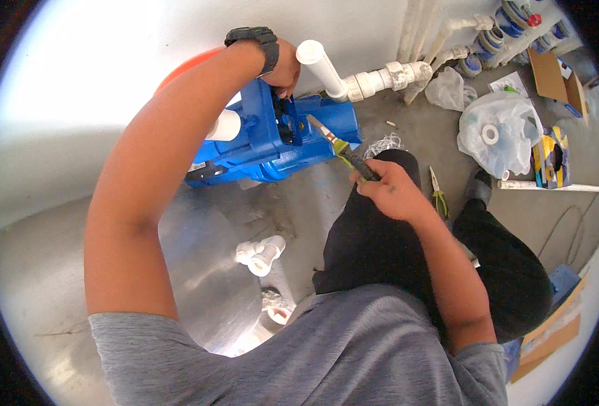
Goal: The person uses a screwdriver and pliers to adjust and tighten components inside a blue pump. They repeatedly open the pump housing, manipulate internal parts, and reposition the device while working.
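Here's the left hand (287,68), stretched over the blue pump-like machine (272,166), its fingers curled down at the open, dark-lined compartment (286,125); whether they pinch anything, you can't tell! The right hand (391,189) has its fingers wrapped firmly round the dark handle of a metal-tipped tool (340,146), tip pointing at that compartment. The machine sits against the wall, a capped white pipe (323,71) rising just beside it. Down on the floor, green-handled pliers (438,196) lie near the right forearm, and a white pipe fitting (263,254) rests left of the knee.
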The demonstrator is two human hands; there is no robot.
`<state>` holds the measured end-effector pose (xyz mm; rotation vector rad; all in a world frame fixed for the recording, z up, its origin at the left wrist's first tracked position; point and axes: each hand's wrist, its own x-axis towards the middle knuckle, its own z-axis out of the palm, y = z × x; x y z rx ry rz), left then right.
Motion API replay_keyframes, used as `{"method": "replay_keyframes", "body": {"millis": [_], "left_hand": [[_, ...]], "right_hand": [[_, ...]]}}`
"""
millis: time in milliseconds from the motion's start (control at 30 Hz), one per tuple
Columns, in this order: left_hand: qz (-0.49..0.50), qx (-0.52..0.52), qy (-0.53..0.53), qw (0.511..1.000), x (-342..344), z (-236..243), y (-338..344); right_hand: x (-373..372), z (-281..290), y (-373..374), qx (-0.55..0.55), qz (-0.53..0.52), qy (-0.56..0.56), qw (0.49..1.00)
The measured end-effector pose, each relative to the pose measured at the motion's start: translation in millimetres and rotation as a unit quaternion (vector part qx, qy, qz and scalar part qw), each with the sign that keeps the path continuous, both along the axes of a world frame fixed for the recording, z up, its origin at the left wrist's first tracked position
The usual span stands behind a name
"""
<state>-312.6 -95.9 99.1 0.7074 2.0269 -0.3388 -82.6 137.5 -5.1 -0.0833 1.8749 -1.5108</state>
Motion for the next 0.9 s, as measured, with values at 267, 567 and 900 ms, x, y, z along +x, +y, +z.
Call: {"method": "replay_keyframes", "body": {"millis": [267,567,900], "left_hand": [[0.026,-0.004,-0.007,1.0,-1.8,-5.5,-4.1],[0.037,-0.026,0.016,0.999,-1.0,-13.8,-5.5],[0.172,0.036,0.037,0.984,10.7,-4.1,-3.9]], "right_hand": [[-12.3,22.1,36.5,0.056,0.004,0.242,0.969],[-30.6,-107.2,223.3,0.402,-0.068,0.021,0.913],[17.2,-221.2,217.8,0.622,-0.068,0.031,0.779]]}}
